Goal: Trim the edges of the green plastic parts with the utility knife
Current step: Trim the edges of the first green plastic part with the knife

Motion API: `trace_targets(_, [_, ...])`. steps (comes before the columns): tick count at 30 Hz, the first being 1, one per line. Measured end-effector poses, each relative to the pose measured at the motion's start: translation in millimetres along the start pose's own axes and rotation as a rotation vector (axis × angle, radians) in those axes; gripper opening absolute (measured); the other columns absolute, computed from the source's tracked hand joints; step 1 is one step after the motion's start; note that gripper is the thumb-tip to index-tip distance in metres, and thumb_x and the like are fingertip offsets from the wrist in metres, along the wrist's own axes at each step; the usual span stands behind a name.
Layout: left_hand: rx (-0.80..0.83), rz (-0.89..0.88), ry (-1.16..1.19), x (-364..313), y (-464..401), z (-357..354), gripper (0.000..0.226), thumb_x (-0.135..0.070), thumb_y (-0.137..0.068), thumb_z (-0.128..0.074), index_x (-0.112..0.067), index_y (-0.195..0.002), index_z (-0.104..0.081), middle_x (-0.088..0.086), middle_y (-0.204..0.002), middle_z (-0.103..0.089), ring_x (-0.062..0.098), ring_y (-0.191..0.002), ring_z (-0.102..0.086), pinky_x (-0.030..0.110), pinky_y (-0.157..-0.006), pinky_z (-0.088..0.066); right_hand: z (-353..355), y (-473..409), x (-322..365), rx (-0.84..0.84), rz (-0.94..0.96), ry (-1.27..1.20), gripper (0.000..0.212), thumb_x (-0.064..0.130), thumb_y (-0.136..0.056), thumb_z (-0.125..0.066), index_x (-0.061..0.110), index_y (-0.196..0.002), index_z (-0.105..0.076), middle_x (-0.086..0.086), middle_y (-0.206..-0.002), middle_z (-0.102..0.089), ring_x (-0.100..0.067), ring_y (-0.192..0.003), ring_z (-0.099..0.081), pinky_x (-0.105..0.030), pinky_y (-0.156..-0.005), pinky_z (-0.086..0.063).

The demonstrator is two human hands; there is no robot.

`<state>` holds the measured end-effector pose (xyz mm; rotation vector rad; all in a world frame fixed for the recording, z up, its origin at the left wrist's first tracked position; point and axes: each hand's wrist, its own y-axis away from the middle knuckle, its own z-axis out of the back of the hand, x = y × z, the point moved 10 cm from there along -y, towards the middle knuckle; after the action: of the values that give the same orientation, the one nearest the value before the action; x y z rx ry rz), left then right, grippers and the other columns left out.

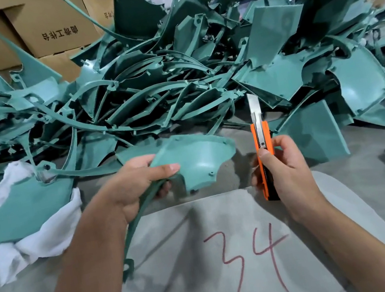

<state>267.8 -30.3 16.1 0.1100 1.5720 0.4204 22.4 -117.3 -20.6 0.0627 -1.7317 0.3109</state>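
Note:
My left hand (136, 184) grips a green plastic part (196, 160), a curved shell with a long thin strip that arcs down toward the table. The thumb lies on top of the shell and the fingers curl underneath. My right hand (280, 169) holds an orange and black utility knife (262, 149) upright, its blade extended and pointing up. The knife stands just to the right of the part, a small gap away from its edge.
A big heap of green plastic parts (173, 72) fills the far side of the grey table (374, 191). A white cloth (35, 238) with a green panel on it lies at left. Cardboard boxes (50, 29) stand behind. A grey sheet marked 34 (243, 252) lies in front.

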Motion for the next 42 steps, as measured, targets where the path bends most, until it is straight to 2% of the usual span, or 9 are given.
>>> trace_targets(2, [0.103, 0.097, 0.196, 3.9, -1.3, -11.6, 0.037, -0.009, -0.077, -0.069, -0.002, -0.111, -0.057, 0.008, -0.083, -0.059, 0.006, -0.05, -0.048, 0.013, -0.041, -0.041, -3.3, 1.6, 4.7, 0.039, 0.029, -0.002, 0.012, 0.027, -0.103, -0.056, 0.026, -0.096, -0.047, -0.021, -0.075, -0.059, -0.028, -0.051, -0.055, -0.034, -0.043, -0.043])
trace_targets(5, [0.157, 0.178, 0.456, -4.9, -1.3, -11.4, 0.032, -0.009, -0.081, -0.064, -0.009, -0.11, -0.05, 0.006, -0.084, -0.053, 0.003, -0.046, -0.048, 0.01, -0.037, -0.04, -11.9, 4.7, 8.2, 0.127, 0.041, -0.072, 0.013, 0.035, -0.102, -0.054, 0.025, -0.096, -0.051, -0.01, -0.07, -0.056, -0.028, -0.047, -0.052, -0.033, -0.042, -0.043])
trace_targets(10, [0.048, 0.227, 0.34, 16.5, -1.4, -0.4, 0.026, -0.005, -0.077, -0.066, 0.007, -0.099, -0.059, 0.016, -0.074, -0.065, 0.014, -0.052, -0.063, 0.018, -0.041, -0.052, -15.9, 3.3, 10.0, 0.155, 0.006, -0.026, 0.026, 0.044, -0.103, -0.054, 0.019, -0.097, -0.054, -0.009, -0.064, -0.051, -0.027, -0.046, -0.051, -0.032, -0.044, -0.046])
trace_targets(13, [-0.021, 0.312, 0.438, 50.7, -3.3, -5.4, 0.012, 0.001, -0.09, -0.059, 0.013, -0.092, -0.061, 0.023, -0.071, -0.069, 0.022, -0.054, -0.07, 0.024, -0.044, -0.057, -26.1, 8.0, 10.0, 0.232, 0.017, 0.089, 0.021, 0.042, -0.106, -0.057, 0.022, -0.102, -0.054, -0.014, -0.062, -0.051, -0.028, -0.044, -0.05, -0.035, -0.041, -0.044])
trace_targets(17, [-0.116, 0.173, 0.454, 66.5, -13.9, 1.2, 0.004, 0.0, -0.096, -0.06, 0.001, -0.093, -0.062, 0.017, -0.074, -0.072, 0.02, -0.052, -0.067, 0.022, -0.042, -0.055, -32.5, 15.6, 20.6, 0.257, 0.124, 0.226, 0.006, 0.027, -0.107, -0.058, 0.021, -0.106, -0.059, -0.025, -0.064, -0.044, -0.024, -0.046, -0.043, -0.036, -0.042, -0.038])
trace_targets(23, [-0.02, -0.019, 0.756, 55.3, -20.9, -0.6, 0.017, -0.005, -0.087, -0.055, -0.001, -0.104, -0.051, 0.011, -0.073, -0.065, 0.009, -0.045, -0.049, 0.012, -0.036, -0.036, -25.7, 16.2, 22.2, 0.217, 0.143, 0.242, 0.028, 0.036, -0.111, -0.048, 0.01, -0.102, -0.056, -0.02, -0.055, -0.044, -0.025, -0.045, -0.038, -0.033, -0.041, -0.03])
trace_targets(29, [0.174, 0.005, 0.946, 57.3, -23.8, -14.6, 0.02, -0.002, -0.091, -0.046, -0.004, -0.111, -0.049, 0.012, -0.097, -0.058, 0.007, -0.046, -0.042, 0.012, -0.034, -0.033, -32.4, 20.3, 38.3, 0.224, 0.313, 0.54, 0.018, 0.042, -0.101, -0.053, 0.032, -0.111, -0.064, -0.003, -0.06, -0.055, -0.019, -0.049, -0.046, -0.035, -0.049, -0.038])
trace_targets(36, [0.245, 0.001, 0.992, 55.9, -27.1, -17.6, 0.016, -0.002, -0.091, -0.045, -0.005, -0.106, -0.049, 0.01, -0.096, -0.055, 0.006, -0.043, -0.042, 0.012, -0.033, -0.032, -44.5, 24.4, 38.0, 0.324, 0.355, 0.557, 0.02, 0.043, -0.1, -0.055, 0.033, -0.109, -0.069, -0.003, -0.059, -0.055, -0.018, -0.048, -0.044, -0.03, -0.05, -0.037])
trace_targets(42, [0.213, 0.006, 0.963, 57.2, -29.2, -14.9, 0.02, -0.001, -0.091, -0.042, -0.003, -0.109, -0.05, 0.012, -0.092, -0.064, 0.005, -0.041, -0.041, 0.011, -0.033, -0.03, -36.4, 15.7, 35.2, 0.225, 0.385, 0.663, 0.013, 0.029, -0.102, -0.063, 0.036, -0.11, -0.072, 0.003, -0.062, -0.056, -0.014, -0.049, -0.045, -0.022, -0.048, -0.034])
